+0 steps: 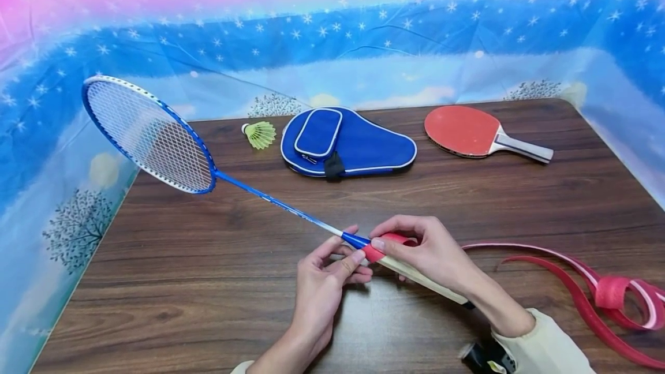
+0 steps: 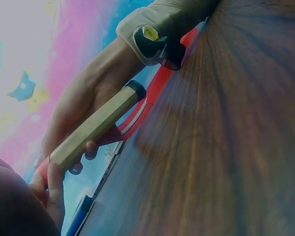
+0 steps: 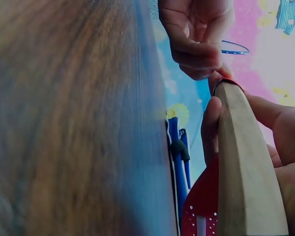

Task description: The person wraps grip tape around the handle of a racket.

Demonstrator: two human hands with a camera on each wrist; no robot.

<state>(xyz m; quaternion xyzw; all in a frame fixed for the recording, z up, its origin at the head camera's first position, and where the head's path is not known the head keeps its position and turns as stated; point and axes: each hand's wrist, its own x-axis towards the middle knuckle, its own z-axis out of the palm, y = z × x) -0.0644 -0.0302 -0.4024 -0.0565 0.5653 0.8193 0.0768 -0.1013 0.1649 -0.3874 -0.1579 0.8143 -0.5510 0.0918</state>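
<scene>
A blue-and-white badminton racket (image 1: 280, 204) slants over the table, head up to the left. Its bare wooden handle (image 1: 426, 280) points to the lower right, with a black end cap (image 2: 136, 90). Red grip tape (image 1: 372, 254) goes round the top of the handle, beside the blue cone. My left hand (image 1: 324, 281) pinches the racket and tape there between thumb and fingers. Against the handle, my right hand (image 1: 439, 253) pinches the tape, its fingers partly behind the wood. The tape's perforated underside (image 3: 202, 196) shows in the right wrist view.
The tape's loose length ends in a curled loop (image 1: 610, 292) at the table's right. Along the back lie a yellow-green shuttlecock (image 1: 260, 134), a blue paddle case (image 1: 363, 143) and a red table tennis paddle (image 1: 462, 130). Patterned cloth surrounds the dark wooden table (image 1: 182, 281).
</scene>
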